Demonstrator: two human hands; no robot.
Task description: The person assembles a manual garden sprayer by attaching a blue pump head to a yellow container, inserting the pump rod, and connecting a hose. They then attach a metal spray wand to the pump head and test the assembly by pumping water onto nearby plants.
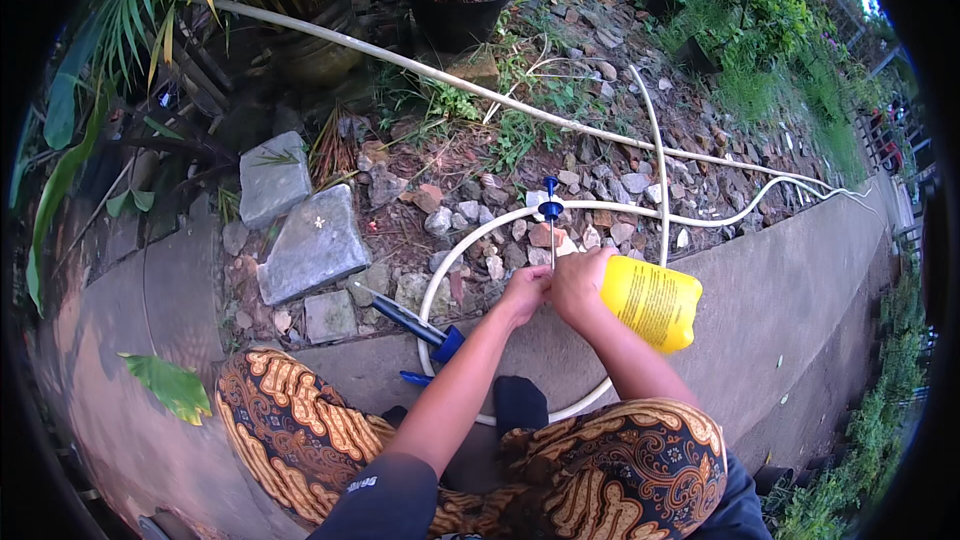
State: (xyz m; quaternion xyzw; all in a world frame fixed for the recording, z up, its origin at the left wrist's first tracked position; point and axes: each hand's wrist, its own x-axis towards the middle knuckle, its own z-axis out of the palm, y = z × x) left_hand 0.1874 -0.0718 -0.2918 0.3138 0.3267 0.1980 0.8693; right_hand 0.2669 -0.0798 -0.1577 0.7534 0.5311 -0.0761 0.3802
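Right of centre, the yellow bottle (652,304) tilts against the right hand (580,283), whose curled grip hides any hold, while the left hand (525,294) pinches the blue-capped rod (550,210), seemingly steadying it.

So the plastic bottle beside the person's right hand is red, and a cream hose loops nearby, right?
Not quite: the head view shows the plastic bottle beside the person's right hand is yellow, not red. The cream hose does loop nearby.
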